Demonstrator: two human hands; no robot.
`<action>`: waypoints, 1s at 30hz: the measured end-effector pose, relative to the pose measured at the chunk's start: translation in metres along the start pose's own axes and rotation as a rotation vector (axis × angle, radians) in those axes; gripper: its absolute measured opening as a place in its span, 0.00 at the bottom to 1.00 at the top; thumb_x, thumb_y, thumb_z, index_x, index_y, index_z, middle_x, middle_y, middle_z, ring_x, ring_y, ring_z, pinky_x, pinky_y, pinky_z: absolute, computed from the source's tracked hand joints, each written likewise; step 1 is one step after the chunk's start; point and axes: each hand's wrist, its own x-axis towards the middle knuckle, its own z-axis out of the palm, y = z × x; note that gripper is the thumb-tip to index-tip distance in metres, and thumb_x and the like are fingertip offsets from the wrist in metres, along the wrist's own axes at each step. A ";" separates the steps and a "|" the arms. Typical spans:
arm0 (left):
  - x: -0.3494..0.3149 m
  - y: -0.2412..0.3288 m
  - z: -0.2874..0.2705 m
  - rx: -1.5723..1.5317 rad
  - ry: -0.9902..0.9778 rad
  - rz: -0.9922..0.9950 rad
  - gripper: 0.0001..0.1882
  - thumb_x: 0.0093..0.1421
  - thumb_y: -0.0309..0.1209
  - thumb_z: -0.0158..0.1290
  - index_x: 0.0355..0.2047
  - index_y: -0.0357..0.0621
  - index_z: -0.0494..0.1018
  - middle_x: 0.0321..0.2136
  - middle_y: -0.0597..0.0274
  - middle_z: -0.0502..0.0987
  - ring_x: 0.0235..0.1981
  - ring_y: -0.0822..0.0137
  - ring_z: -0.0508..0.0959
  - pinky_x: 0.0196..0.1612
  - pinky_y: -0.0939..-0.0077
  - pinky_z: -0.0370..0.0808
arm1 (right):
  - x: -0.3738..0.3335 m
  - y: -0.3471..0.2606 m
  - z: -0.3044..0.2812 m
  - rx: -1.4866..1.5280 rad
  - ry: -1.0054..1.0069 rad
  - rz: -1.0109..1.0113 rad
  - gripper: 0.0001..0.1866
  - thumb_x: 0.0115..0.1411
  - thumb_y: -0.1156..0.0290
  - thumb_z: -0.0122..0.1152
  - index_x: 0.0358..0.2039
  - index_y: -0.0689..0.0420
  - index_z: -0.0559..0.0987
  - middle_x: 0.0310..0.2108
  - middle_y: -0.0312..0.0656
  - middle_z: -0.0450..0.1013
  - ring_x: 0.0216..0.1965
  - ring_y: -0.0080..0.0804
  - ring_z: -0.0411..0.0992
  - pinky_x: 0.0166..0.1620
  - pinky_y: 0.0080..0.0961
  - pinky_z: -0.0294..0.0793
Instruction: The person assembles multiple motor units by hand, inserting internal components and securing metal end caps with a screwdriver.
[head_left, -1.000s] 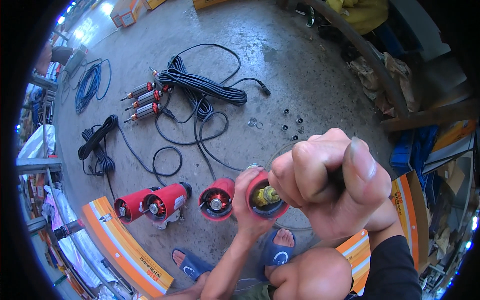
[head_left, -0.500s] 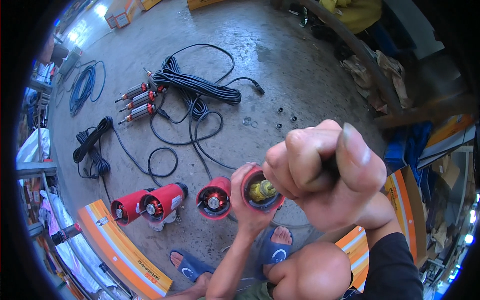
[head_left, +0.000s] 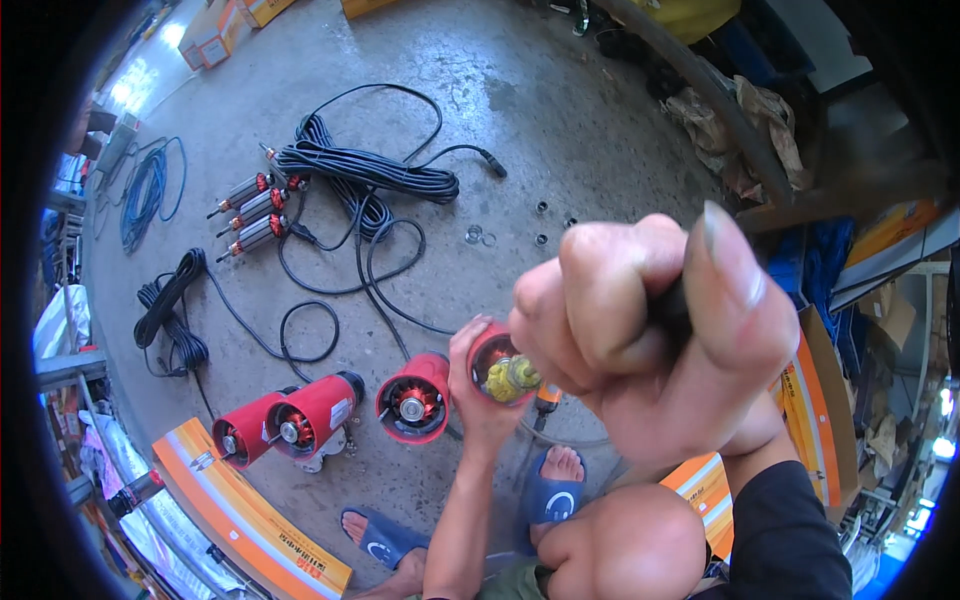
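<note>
My left hand (head_left: 480,405) wraps around a red cylindrical motor housing (head_left: 488,340), its mouth facing up. Inside that mouth shows a lumpy yellow cloth-like wad (head_left: 508,380) on a stem. Close to the camera, my right hand (head_left: 655,335) is closed in a fist above the housing, against the stem's side. What its fingers grip is hidden by the hand. Just left of my left hand stands another red motor housing (head_left: 428,375), with copper windings visible. Two more red housings (head_left: 325,400) lie tilted further left.
Several copper-and-steel armatures (head_left: 255,235) lie beside a coiled black cable (head_left: 385,170). A smaller black coil (head_left: 170,310) is at the left. Small rings (head_left: 541,240) lie on the floor. Orange cardboard (head_left: 250,510) is near my sandalled feet (head_left: 385,540); a metal frame (head_left: 730,110) stands at the right.
The floor items have shifted slightly left in view. My right fist appears a little larger and still closed; my left hand keeps its hold on the red motor housing.
</note>
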 end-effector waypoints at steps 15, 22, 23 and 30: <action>-0.009 -0.048 0.003 0.043 -0.029 -0.017 0.44 0.44 0.29 0.75 0.61 0.38 0.68 0.58 0.53 0.74 0.58 0.57 0.76 0.64 0.61 0.72 | -0.033 -0.025 -0.068 0.033 0.032 -0.354 0.31 0.77 0.46 0.39 0.19 0.50 0.56 0.15 0.29 0.49 0.15 0.20 0.46 0.19 0.25 0.45; -0.006 -0.045 0.007 -0.059 -0.132 -0.042 0.43 0.44 0.26 0.72 0.62 0.39 0.67 0.60 0.53 0.72 0.60 0.58 0.74 0.65 0.61 0.70 | -0.095 0.229 -0.185 -0.764 0.619 0.193 0.28 0.76 0.57 0.51 0.21 0.64 0.68 0.16 0.38 0.61 0.22 0.21 0.61 0.27 0.32 0.64; -0.007 -0.046 0.006 -0.054 -0.121 -0.030 0.44 0.44 0.26 0.72 0.62 0.39 0.66 0.60 0.52 0.71 0.61 0.58 0.73 0.66 0.61 0.69 | -0.099 0.244 -0.190 -0.769 0.609 0.346 0.27 0.75 0.55 0.53 0.24 0.65 0.73 0.15 0.44 0.64 0.21 0.30 0.69 0.31 0.35 0.71; -0.019 -0.051 0.012 0.129 0.049 0.063 0.47 0.48 0.29 0.75 0.65 0.39 0.61 0.62 0.49 0.68 0.64 0.53 0.70 0.68 0.55 0.67 | -0.074 0.190 -0.138 -0.892 0.236 0.157 0.22 0.72 0.57 0.59 0.57 0.60 0.78 0.57 0.49 0.72 0.56 0.39 0.74 0.54 0.36 0.75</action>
